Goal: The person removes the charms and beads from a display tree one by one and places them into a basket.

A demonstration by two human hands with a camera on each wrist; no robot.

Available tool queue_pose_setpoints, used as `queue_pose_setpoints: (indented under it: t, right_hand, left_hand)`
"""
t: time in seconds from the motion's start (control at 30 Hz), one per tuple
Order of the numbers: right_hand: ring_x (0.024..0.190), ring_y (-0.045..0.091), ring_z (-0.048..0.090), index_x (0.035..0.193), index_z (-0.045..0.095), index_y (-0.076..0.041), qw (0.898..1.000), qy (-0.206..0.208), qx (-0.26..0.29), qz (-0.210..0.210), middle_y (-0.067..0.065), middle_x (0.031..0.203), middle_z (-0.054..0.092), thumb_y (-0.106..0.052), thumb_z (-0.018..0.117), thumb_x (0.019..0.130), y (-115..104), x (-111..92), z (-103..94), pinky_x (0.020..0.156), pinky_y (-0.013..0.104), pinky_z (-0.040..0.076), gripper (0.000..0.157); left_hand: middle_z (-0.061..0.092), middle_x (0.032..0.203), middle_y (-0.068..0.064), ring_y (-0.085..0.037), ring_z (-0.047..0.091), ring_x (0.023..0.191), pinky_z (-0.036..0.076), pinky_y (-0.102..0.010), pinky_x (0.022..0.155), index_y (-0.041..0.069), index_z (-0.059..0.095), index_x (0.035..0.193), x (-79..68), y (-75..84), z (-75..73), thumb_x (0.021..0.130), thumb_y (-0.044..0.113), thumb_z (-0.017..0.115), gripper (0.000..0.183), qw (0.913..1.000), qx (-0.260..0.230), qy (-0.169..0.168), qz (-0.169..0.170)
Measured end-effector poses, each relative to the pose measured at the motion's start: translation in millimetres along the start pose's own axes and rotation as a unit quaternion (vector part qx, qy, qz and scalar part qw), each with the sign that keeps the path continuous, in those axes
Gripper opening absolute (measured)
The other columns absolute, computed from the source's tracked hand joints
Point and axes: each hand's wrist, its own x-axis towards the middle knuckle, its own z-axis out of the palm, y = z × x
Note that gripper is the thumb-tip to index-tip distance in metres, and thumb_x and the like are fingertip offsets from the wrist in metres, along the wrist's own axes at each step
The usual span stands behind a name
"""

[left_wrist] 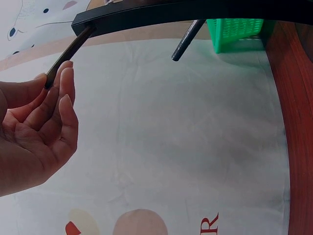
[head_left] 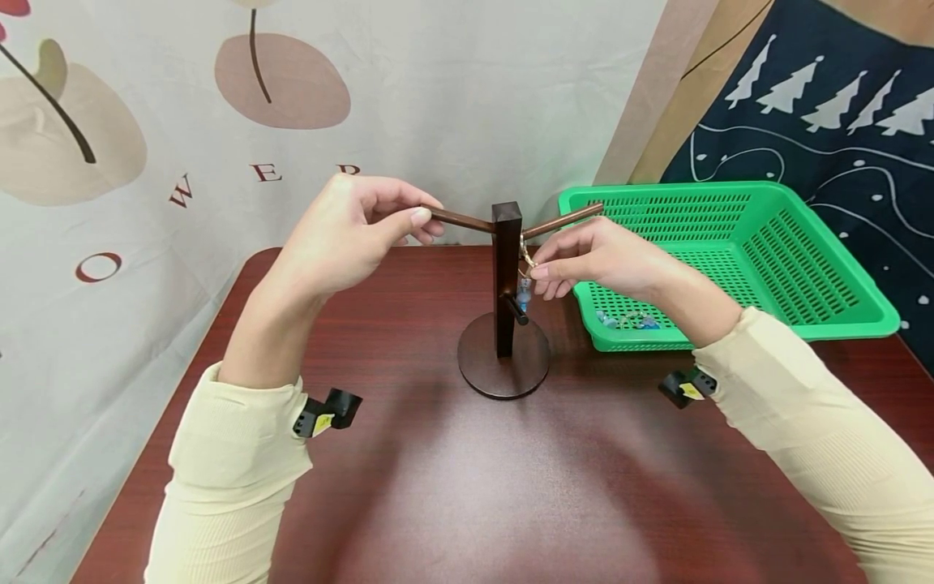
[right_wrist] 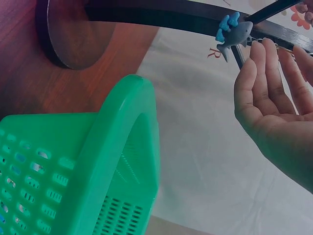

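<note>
A dark wooden stand [head_left: 505,276] with a round base and several pegs stands on the table. My left hand [head_left: 343,231] pinches the end of its left peg [left_wrist: 68,56] between thumb and fingers. Close to the post, my right hand [head_left: 606,258] pinches a gold keychain [head_left: 527,258] just below the right peg [head_left: 565,220]. From the keychain hang a grey shark-like charm [right_wrist: 238,34] and small blue pieces [right_wrist: 225,23]. Whether the keychain loops over the right peg, I cannot tell. A lower peg [head_left: 516,310] juts toward me beside the charms.
Right of the stand, a green plastic basket [head_left: 839,331] holds several blue and gold trinkets [head_left: 627,321] in its near left corner. The reddish-brown table [head_left: 409,454] ends against a printed cloth [head_left: 467,97] at the back. Small black cameras sit at both wrists.
</note>
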Motion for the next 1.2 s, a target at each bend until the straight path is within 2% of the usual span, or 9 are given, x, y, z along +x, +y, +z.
queue_pose_setpoints:
  t: [0.33, 0.53, 0.73, 1.0, 1.2]
  right_hand:
    - [0.074, 0.027, 0.063, 0.096, 0.065, 0.006, 1.000, 0.003, -0.005, -0.009, 0.014, 0.081, 0.066, -0.013, 0.063, 0.087, -0.3, -1.4, -1.5, 0.071, 0.036, 0.051, 0.021]
    - [0.074, 0.027, 0.063, 0.096, 0.066, 0.005, 1.000, 0.002, -0.016, -0.014, 0.018, 0.083, 0.066, -0.012, 0.063, 0.087, -0.1, -3.5, -4.3, 0.072, 0.037, 0.051, 0.020]
    - [0.075, 0.027, 0.063, 0.097, 0.066, 0.005, 1.000, 0.001, -0.020, -0.017, 0.017, 0.084, 0.066, -0.012, 0.062, 0.087, -0.7, -5.9, -8.6, 0.074, 0.038, 0.050, 0.019]
    - [0.074, 0.027, 0.063, 0.095, 0.066, 0.004, 1.000, 0.011, -0.011, -0.012, 0.016, 0.082, 0.066, -0.010, 0.062, 0.087, -1.3, -8.7, -12.6, 0.074, 0.039, 0.050, 0.016]
    - [0.077, 0.030, 0.062, 0.095, 0.066, 0.004, 1.000, 0.026, -0.016, -0.004, 0.014, 0.082, 0.067, -0.011, 0.063, 0.086, -2.3, -12.8, -16.3, 0.074, 0.038, 0.050, 0.017]
  left_hand:
    - [0.068, 0.082, -0.008, -0.015, 0.064, 0.078, 0.045, -0.031, 0.082, 0.000, 0.067, 0.100, -0.4, -0.2, 0.3, 0.091, 0.007, 0.054, 0.017, 1.0000, 0.001, 0.001, -0.004]
    - [0.068, 0.081, -0.008, -0.015, 0.064, 0.079, 0.045, -0.034, 0.083, -0.001, 0.067, 0.100, -0.3, 0.0, 0.2, 0.091, 0.006, 0.054, 0.017, 1.0000, -0.003, 0.000, -0.001]
    - [0.068, 0.081, -0.008, -0.015, 0.064, 0.079, 0.045, -0.031, 0.082, 0.000, 0.067, 0.100, -0.3, 0.0, -0.2, 0.091, 0.006, 0.055, 0.017, 1.0000, -0.006, 0.000, -0.001]
    - [0.068, 0.082, -0.008, -0.015, 0.063, 0.079, 0.045, -0.035, 0.083, -0.001, 0.066, 0.100, 0.5, 0.8, 0.1, 0.091, 0.006, 0.055, 0.016, 1.0000, -0.003, -0.001, 0.001]
    - [0.068, 0.082, -0.009, -0.015, 0.064, 0.079, 0.046, -0.032, 0.082, -0.001, 0.067, 0.100, 0.5, 1.2, -0.1, 0.091, 0.006, 0.055, 0.016, 1.0000, -0.003, -0.001, 0.001]
